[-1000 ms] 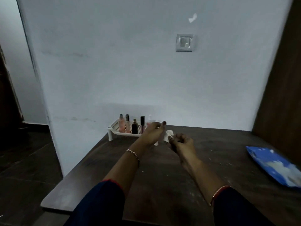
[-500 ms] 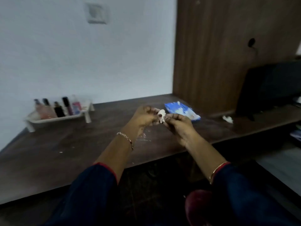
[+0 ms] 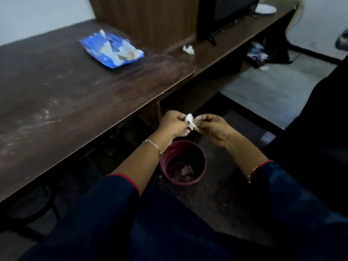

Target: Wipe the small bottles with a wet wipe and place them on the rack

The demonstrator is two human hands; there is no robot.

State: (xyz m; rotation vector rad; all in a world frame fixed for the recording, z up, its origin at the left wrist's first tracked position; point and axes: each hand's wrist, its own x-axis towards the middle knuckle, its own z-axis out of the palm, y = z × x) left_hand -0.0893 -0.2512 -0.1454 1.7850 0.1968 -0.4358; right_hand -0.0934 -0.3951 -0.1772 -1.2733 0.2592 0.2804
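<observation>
Centre frame, a person's left hand point(image 3: 174, 124) and right hand point(image 3: 214, 129) each pinch a crumpled wet wipe point(image 3: 189, 120) over a maroon bin point(image 3: 185, 182) on the floor, apparently to discard it; the bottles and rack lie out of view.

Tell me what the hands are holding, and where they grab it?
A crumpled white wipe, pinched from both sides: the left hand on its left edge, the right hand on its right edge.
</observation>
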